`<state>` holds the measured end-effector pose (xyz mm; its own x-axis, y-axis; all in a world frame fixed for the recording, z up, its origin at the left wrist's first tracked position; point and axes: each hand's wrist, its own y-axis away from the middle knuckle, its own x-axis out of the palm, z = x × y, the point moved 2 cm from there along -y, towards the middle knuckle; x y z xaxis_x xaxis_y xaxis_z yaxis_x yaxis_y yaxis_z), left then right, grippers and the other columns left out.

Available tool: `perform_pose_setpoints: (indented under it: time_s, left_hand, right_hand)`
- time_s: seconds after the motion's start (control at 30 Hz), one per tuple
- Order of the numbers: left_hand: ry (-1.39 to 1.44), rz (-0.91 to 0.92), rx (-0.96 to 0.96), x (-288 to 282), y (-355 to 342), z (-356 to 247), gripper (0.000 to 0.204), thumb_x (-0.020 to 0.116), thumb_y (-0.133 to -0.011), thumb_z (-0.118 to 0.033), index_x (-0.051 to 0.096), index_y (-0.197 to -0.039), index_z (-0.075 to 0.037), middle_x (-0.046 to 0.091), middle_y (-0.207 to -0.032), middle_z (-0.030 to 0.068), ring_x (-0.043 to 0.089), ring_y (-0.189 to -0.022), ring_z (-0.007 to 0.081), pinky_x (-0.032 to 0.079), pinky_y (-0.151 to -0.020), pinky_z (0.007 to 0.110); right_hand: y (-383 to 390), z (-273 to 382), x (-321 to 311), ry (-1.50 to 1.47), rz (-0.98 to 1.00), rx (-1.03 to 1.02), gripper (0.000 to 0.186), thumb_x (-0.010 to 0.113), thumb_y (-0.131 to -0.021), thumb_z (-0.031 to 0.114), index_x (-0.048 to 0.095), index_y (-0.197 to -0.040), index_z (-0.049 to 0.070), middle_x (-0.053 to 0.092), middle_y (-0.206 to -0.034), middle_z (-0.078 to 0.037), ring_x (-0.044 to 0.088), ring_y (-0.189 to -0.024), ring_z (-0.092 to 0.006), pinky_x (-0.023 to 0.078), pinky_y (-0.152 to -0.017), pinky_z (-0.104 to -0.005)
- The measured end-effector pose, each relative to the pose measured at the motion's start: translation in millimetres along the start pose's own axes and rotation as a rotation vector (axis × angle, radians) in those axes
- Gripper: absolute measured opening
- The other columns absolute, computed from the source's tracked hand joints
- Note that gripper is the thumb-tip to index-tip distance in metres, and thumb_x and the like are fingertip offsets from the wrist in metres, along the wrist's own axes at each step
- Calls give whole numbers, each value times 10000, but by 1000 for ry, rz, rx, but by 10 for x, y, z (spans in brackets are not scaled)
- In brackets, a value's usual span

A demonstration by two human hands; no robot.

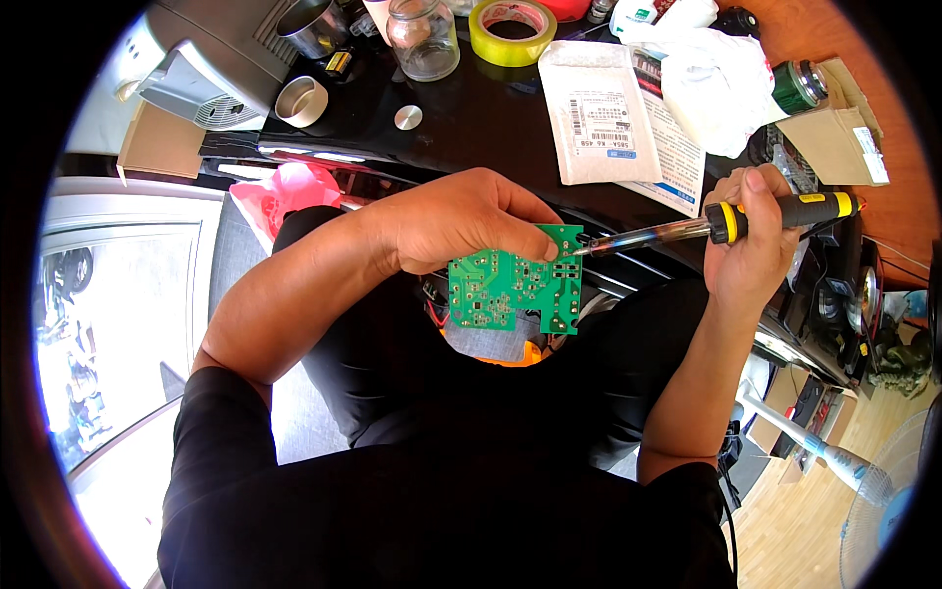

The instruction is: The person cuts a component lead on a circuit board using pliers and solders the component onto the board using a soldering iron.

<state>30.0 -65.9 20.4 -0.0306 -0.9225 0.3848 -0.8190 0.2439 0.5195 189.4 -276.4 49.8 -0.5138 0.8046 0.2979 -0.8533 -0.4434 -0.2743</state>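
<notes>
Over my lap I hold a green circuit board (491, 287), gripped along its far edge by my left hand (481, 224), the thumb lying on its face. Small components and solder joints cover the side that shows. A soldering iron (657, 235) with a metal barrel and a black and yellow handle is wrapped in the fingers of my right hand (751, 236). Its tip points left and meets the board near the upper right corner, close to my left thumb; whether it truly touches I cannot tell. Under the board, wires and an orange-rimmed item (520, 355) are partly hidden.
The black desk (461, 123) holds a glass jar (423, 44), yellow tape roll (510, 31), padded envelope (599, 113), white plastic bag (716, 88) and metal cup (301, 101). A cardboard box (834, 128) stands right; a pink bag (285, 201) hangs left; a fan (888, 501) is lower right.
</notes>
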Motion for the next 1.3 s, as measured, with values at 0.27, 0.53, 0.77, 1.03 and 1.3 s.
perform_pose_setpoints:
  time_s: [0.27, 0.53, 0.77, 1.03, 1.3]
  left_hand:
    - [-14, 4, 1, -6, -1, 2, 465, 766, -836, -142, 642, -1222, 85, 733, -1044, 115, 694, -901, 151, 552, -859, 283]
    - [-10, -3, 14, 9, 6, -2, 455, 771, -829, -164, 659, -1193, 86, 736, -1015, 113, 693, -877, 149, 554, -836, 277]
    - [-9, -10, 14, 2, 4, -7, 439, 770, -827, -152, 665, -1182, 84, 737, -1008, 108, 692, -869, 145, 554, -830, 274]
    - [-35, 26, -8, -31, -7, 3, 523, 774, -846, -134, 601, -1287, 88, 721, -1121, 125, 691, -974, 159, 537, -921, 292]
    - [-41, 22, -2, -28, -4, 4, 517, 764, -847, -124, 600, -1287, 91, 720, -1124, 129, 690, -972, 161, 536, -922, 293]
  right_hand:
    - [3, -3, -6, 12, 6, -22, 179, 677, -909, 103, 577, -775, 39, 573, -707, -36, 512, -668, -86, 399, -653, -242]
    - [-2, -7, -36, 9, -20, 8, 180, 679, -903, 114, 582, -770, 42, 585, -710, -39, 512, -663, -84, 402, -647, -246]
    - [-8, 16, -33, -9, -29, 8, 169, 683, -899, 119, 595, -777, 41, 588, -703, -41, 519, -645, -89, 407, -632, -246]
    - [-8, -12, -22, -8, -10, 12, 169, 672, -906, 102, 585, -773, 45, 574, -701, -31, 498, -639, -78, 390, -618, -237]
    - [-12, -17, -15, 18, -6, 6, 178, 672, -904, 105, 579, -766, 44, 562, -699, -27, 494, -650, -77, 384, -624, -233]
